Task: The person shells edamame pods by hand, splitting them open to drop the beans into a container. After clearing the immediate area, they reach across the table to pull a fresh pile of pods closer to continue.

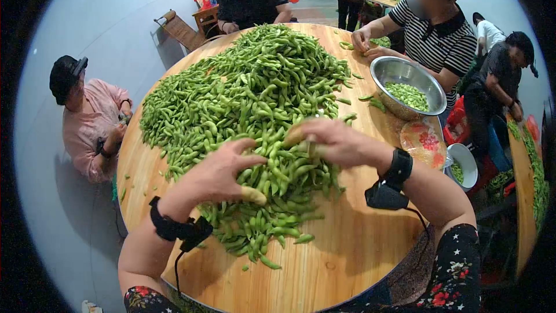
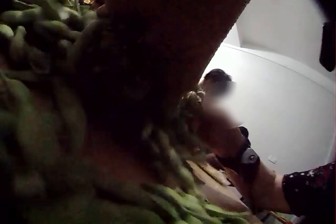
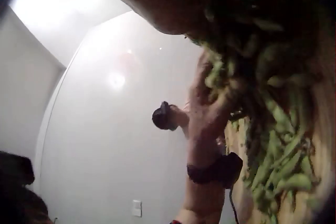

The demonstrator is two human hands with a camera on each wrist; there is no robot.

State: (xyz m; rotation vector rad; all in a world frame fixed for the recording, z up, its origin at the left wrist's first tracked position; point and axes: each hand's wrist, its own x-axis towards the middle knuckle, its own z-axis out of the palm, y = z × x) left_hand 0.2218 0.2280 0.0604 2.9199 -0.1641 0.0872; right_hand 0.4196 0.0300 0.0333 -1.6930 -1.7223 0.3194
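A large heap of green edamame pods covers the middle of a round wooden table. My left hand rests at the near side of the heap, fingers spread and the thumb stretched apart over the pods. Across from it, my right hand reaches over the pods from the right, blurred, with its fingertips pointing into the heap. Loose pods spill toward me between and below the two hands. In the right wrist view, my left hand is among pods.
A metal bowl of shelled beans stands at the right edge, beside a patterned red mat. A white bucket with green beans is lower right. People sit around the table: one in pink, one in stripes, one in black.
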